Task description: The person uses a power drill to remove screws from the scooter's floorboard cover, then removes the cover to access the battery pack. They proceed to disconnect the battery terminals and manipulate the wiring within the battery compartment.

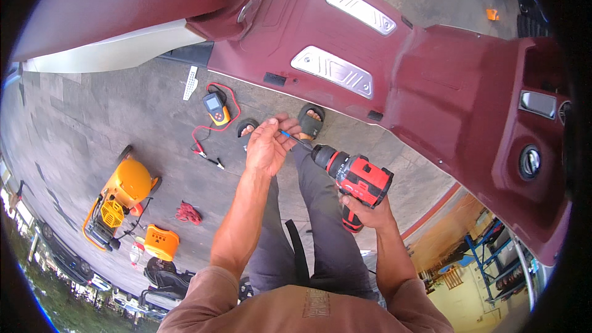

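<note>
My right hand [369, 211] grips a red and black cordless drill [361, 180] by its handle, the chuck turned toward my left. A long thin driver bit [300, 141] with a blue section near its end sticks out of the chuck. My left hand [270, 147] is at the far end of that bit, thumb and fingers closed about it; the tip itself is hard to make out. Just beyond both hands is a maroon scooter floorboard [293, 15], with two silver foot plates, the nearer plate [333, 71] and the farther plate [359, 7]. Neither hand touches the scooter.
On the grey paving at left lie a battery tester [216, 108] with red and black clip leads, a silver perforated plate [190, 83], red gloves [188, 213], an orange box [161, 242] and a yellow wheeled machine [131, 184]. My sandalled feet are below the hands. A blue rack [487, 253] stands at right.
</note>
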{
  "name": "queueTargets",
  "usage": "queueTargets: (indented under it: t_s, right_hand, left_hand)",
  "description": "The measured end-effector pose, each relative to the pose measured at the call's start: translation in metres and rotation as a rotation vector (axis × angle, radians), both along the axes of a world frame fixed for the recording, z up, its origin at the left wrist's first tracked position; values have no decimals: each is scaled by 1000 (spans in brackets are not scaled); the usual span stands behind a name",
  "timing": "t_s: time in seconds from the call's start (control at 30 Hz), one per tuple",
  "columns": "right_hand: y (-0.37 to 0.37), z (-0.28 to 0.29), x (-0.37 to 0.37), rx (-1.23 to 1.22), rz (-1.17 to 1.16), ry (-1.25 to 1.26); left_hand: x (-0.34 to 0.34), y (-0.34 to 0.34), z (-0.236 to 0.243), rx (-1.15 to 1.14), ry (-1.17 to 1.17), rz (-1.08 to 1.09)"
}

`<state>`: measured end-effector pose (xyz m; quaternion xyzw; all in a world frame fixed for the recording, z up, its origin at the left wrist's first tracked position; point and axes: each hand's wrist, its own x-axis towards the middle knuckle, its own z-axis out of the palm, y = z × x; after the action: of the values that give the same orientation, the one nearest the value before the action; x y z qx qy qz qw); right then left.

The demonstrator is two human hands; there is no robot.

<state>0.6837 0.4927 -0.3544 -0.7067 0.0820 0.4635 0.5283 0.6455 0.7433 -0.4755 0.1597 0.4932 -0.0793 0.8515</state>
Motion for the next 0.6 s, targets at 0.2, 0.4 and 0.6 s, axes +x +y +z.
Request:
queueTargets:
  t_s: [0.2, 0.4, 0.6]
  right_hand:
    - [16, 18, 68, -16, -260, -106]
    - [77, -33, 215, -130, -400, -187]
    - [125, -86, 310, -273, -279, -246]
  left_hand:
    - [19, 7, -18, 166, 89, 114]
    - [-21, -30, -19, 51, 130, -201]
    - [-61, -48, -5, -177, 311, -368]
